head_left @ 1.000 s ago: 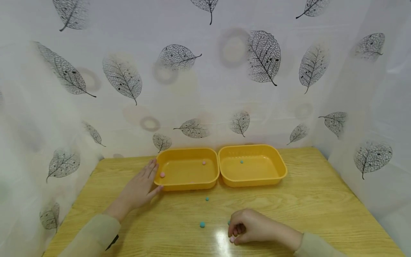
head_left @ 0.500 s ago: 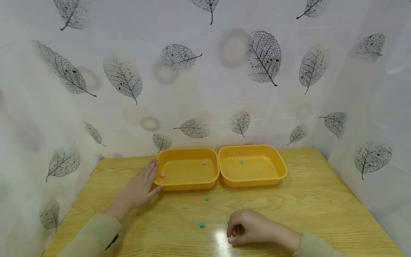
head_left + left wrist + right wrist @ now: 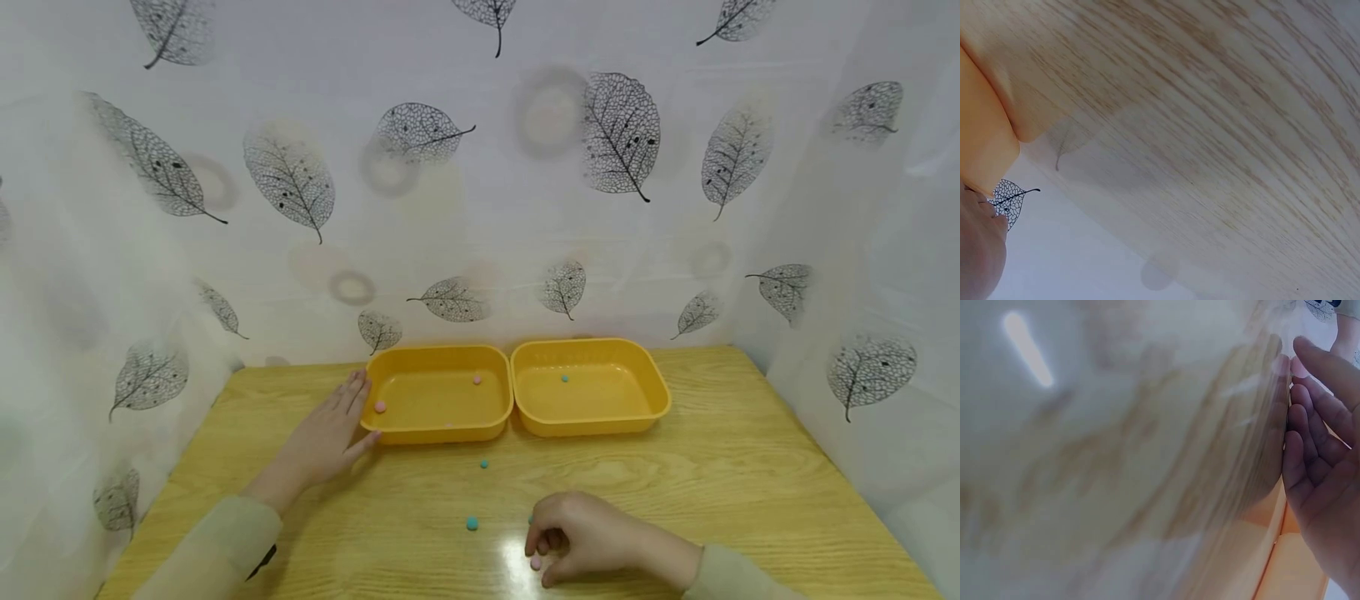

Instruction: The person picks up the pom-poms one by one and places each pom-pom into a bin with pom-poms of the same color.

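Note:
My left hand (image 3: pixel 322 437) rests with extended fingers along the left end of the left yellow tray (image 3: pixel 438 435), its thumb by the near corner. Several small pink balls lie in that tray, such as one pink ball (image 3: pixel 380 407) at the left. On the table, the curled index finger and thumb of my right hand (image 3: pixel 585 533) stand around another pink ball (image 3: pixel 536 563). The right wrist view has this pink ball (image 3: pixel 1299 367) between the two fingertips. A teal ball (image 3: pixel 531 519) peeks out beside the right knuckles, mostly hidden.
Beside the left tray stands a second yellow tray (image 3: pixel 592 427), holding a teal ball (image 3: pixel 565 378). Two more teal balls lie on the wooden table: a bigger teal ball (image 3: pixel 472 523) and a smaller teal ball (image 3: pixel 483 464). A leaf-patterned white curtain (image 3: pixel 495 208) encloses the back and sides.
My right hand and the pink ball have shifted slightly left and toward me. Its index finger and thumb have spread a little. The left hand has stayed at the tray.

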The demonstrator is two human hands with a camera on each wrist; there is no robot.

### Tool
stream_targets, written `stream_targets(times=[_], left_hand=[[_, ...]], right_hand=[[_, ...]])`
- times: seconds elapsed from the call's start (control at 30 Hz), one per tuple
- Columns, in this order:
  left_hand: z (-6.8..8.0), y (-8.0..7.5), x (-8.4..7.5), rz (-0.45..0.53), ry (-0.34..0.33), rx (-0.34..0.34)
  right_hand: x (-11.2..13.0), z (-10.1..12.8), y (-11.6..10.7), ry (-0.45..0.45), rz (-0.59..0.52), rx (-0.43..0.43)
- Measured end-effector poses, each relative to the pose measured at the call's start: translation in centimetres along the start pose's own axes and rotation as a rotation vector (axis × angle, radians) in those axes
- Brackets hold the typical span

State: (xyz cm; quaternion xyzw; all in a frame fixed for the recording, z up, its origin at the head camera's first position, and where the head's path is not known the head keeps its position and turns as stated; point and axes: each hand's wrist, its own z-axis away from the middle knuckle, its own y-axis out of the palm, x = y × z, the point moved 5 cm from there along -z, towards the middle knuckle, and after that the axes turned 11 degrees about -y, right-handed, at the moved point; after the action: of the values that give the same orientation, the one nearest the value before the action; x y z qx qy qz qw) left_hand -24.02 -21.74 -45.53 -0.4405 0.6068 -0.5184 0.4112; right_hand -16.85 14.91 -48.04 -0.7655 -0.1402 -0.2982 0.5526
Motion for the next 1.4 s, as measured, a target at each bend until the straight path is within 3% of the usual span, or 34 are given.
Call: stream_targets(times=[0.37,0.8,1.13,1.4], left_hand=[[-0.2,0.1,0.1,-0.012,0.003,-0.004],[-0.1,0.2,0.1,-0.004,0.014,-0.024],[-0.1,0.1,0.0,0.003,-0.002,0.006],[-0.1,0.1,0.1,0.008,0.005,0.0]], right_hand=[[0.3,-0.5,0.2,-0.06,0.004,0.026],[0.7,-0.9,-0.3,-0.07,-0.002,0.006],[0.1,-2.1,-2.2,-0.027,0.001,-0.058],[-0.3,-4.8,-5.9,-0.017,0.049,-0.188]])
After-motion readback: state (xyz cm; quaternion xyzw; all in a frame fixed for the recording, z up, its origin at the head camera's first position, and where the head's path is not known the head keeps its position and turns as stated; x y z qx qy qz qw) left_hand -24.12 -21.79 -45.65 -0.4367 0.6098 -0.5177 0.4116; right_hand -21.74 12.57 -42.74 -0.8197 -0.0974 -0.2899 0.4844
